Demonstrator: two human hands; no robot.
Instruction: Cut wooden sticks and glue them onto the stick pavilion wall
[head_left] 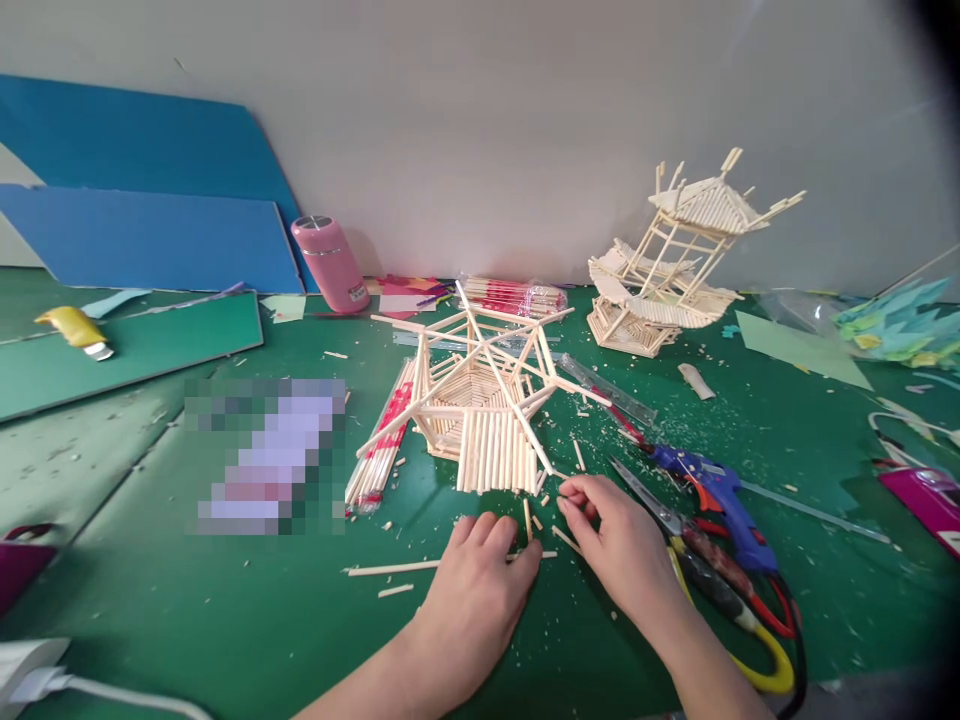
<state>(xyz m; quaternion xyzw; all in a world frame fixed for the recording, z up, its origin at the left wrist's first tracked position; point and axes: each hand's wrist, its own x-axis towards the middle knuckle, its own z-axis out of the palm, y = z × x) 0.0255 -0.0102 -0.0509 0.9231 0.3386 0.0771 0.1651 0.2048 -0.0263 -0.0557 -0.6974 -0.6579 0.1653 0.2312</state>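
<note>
A model frame of thin wooden sticks (499, 450) stands in the middle of the green table, one side panelled with a row of short sticks. Close to its front right corner, my right hand (619, 540) is closed, thumb and forefinger pinching the end of a small wooden stick. My left hand (476, 600) rests palm down before the model, fingers curled over a long wooden stick (394, 570) that passes beneath them. A short stick (527, 520) stands out by its thumb and forefinger. What lies under the left palm is hidden.
On the right lie scissors (652, 500), a blue glue gun (712, 490) and yellow-handled pliers. A finished-looking stick pavilion (675, 260) stands behind. Bundled sticks (386, 440), a pink bottle (330, 262), a yellow cutter (75, 332) and a blurred-out object are leftward. Stick scraps surround the model.
</note>
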